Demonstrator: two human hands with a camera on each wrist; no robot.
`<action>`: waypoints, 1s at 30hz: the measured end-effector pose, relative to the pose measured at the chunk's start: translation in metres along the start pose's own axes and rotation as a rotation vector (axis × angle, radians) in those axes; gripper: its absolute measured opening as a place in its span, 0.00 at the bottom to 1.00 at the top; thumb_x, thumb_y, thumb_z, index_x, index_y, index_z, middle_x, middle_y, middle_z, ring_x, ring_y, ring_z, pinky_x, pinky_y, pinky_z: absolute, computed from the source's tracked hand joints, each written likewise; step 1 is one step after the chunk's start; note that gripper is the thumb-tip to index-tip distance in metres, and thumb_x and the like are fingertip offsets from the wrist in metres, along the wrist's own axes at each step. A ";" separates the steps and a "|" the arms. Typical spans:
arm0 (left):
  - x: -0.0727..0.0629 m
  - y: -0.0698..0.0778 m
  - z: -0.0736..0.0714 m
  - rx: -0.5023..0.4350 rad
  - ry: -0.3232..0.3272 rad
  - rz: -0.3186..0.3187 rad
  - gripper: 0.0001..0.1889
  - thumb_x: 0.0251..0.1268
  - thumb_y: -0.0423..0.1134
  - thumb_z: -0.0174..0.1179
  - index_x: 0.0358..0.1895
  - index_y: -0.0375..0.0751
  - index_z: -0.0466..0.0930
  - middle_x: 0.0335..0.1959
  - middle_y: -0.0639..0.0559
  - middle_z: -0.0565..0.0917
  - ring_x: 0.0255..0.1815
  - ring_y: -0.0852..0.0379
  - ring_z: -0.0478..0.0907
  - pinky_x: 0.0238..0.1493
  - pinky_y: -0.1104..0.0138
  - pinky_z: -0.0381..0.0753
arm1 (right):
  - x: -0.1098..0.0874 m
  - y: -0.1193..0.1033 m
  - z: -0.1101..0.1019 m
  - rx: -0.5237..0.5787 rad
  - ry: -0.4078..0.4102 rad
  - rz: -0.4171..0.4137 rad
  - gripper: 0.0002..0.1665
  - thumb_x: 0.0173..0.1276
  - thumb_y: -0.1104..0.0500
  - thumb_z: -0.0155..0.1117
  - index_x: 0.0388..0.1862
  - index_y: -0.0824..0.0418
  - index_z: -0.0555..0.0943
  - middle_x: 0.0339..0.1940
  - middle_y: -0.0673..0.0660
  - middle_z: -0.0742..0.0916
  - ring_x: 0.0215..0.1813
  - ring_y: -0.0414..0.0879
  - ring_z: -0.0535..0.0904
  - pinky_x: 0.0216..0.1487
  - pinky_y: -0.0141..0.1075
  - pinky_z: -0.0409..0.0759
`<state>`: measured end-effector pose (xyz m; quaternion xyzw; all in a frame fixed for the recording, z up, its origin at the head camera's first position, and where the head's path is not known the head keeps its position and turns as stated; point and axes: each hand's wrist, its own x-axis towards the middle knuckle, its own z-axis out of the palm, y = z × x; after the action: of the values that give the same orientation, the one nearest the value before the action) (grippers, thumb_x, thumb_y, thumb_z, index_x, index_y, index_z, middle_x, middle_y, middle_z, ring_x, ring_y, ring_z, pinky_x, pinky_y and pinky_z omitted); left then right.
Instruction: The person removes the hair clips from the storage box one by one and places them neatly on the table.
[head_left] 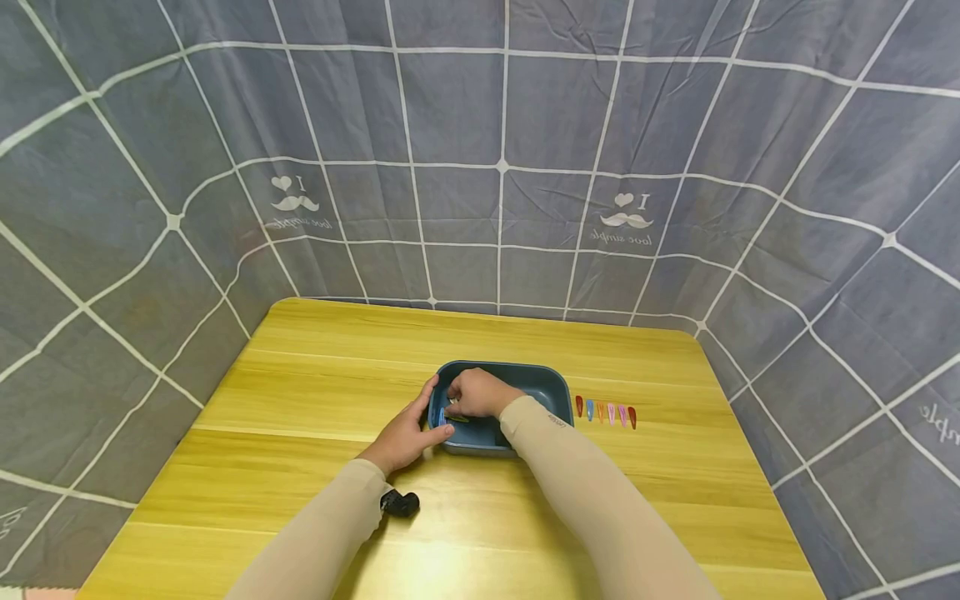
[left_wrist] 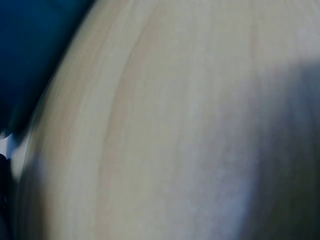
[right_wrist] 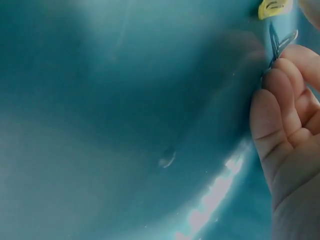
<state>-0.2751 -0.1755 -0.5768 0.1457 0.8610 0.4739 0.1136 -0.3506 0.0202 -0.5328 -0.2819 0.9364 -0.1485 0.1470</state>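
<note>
A dark blue plastic bin stands on the wooden table. My left hand rests at its left front corner, the fingers lying straight along the left rim and the thumb over the front corner. Inside the bin, at its left end, is my right hand, fingers curled. In the right wrist view a metallic snap hair clip, its two parts spread, sticks out from the pinched fingertips. A yellow clip is just beyond it. Blue clips lie near the bin's left wall, partly hidden by the hands.
Right of the bin, a row of several snap hair clips in red, blue, orange and pink lies on the table. A black wrist device shows at the left cuff. A grey checked curtain encloses the table's back and sides.
</note>
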 end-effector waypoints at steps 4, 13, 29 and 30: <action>0.000 0.001 0.000 0.009 0.000 -0.002 0.50 0.75 0.54 0.65 0.87 0.71 0.38 0.83 0.34 0.61 0.82 0.31 0.61 0.78 0.33 0.61 | -0.001 0.000 0.000 0.006 0.018 0.006 0.16 0.71 0.53 0.74 0.53 0.60 0.91 0.44 0.52 0.94 0.42 0.39 0.87 0.54 0.37 0.87; -0.001 0.002 0.001 0.028 0.014 0.003 0.50 0.74 0.55 0.66 0.88 0.67 0.40 0.83 0.33 0.60 0.82 0.30 0.61 0.77 0.33 0.62 | -0.003 0.003 -0.001 -0.044 0.027 0.019 0.12 0.73 0.61 0.70 0.52 0.59 0.91 0.44 0.52 0.93 0.39 0.39 0.84 0.55 0.37 0.87; 0.000 0.003 0.001 -0.006 -0.001 -0.013 0.50 0.75 0.53 0.65 0.87 0.70 0.38 0.86 0.37 0.55 0.85 0.33 0.55 0.80 0.33 0.57 | -0.010 0.015 -0.009 0.090 0.040 -0.025 0.20 0.76 0.65 0.62 0.64 0.56 0.86 0.22 0.47 0.78 0.21 0.38 0.66 0.31 0.29 0.67; 0.000 0.002 0.001 -0.006 0.001 -0.013 0.50 0.75 0.53 0.65 0.87 0.70 0.38 0.86 0.37 0.56 0.85 0.33 0.55 0.80 0.33 0.57 | -0.011 0.016 -0.011 0.119 0.035 -0.019 0.20 0.76 0.65 0.63 0.64 0.57 0.86 0.20 0.46 0.76 0.22 0.37 0.67 0.30 0.29 0.67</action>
<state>-0.2740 -0.1736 -0.5756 0.1397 0.8605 0.4757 0.1168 -0.3535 0.0410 -0.5267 -0.2787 0.9258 -0.2101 0.1455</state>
